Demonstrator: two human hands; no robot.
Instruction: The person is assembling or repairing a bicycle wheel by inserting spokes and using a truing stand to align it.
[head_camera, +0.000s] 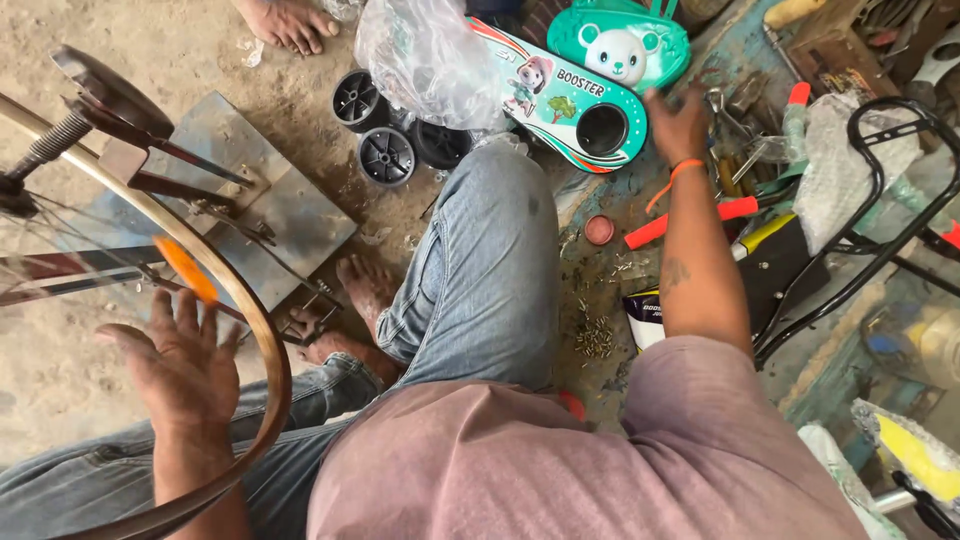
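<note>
Steel rim: a bicycle wheel (262, 330) stands mounted in a truing stand (215, 190) on the dusty workshop floor, its rim curving past the person's left side, thin spokes running to a hub at the frame's left edge.
Left hand: the left hand (180, 365) is open, fingers spread, palm against the inside of the rim, gripping nothing.
Right hand: the right hand (678, 125) reaches out to the cluttered floor ahead, fingers loosely curled over a heap of small tools (735, 150); whether it has closed on anything cannot be told.
Blur: an orange reflector (186, 268) on the spokes shows smeared, which suggests the wheel is turning.
Risk, fingers: if the wheel is spinning, the spread fingers sit just beside the spokes and could be caught between them.
Risk, feet: the person's bare foot (365, 290) rests touching the stand's metal base plate, near the rim; a slipping wheel or dropped tool would likely land on it.
Risk, attention: the hands work well apart, so one of them probably goes unwatched.
Risk, litter: small metal bits (595, 340) lie scattered by the knee, easy to kneel on.
Nearby: a green and white toy panel (560, 100), black plastic wheels (386, 156), a red-handled tool (690, 220) and another person's bare foot (290, 22).
</note>
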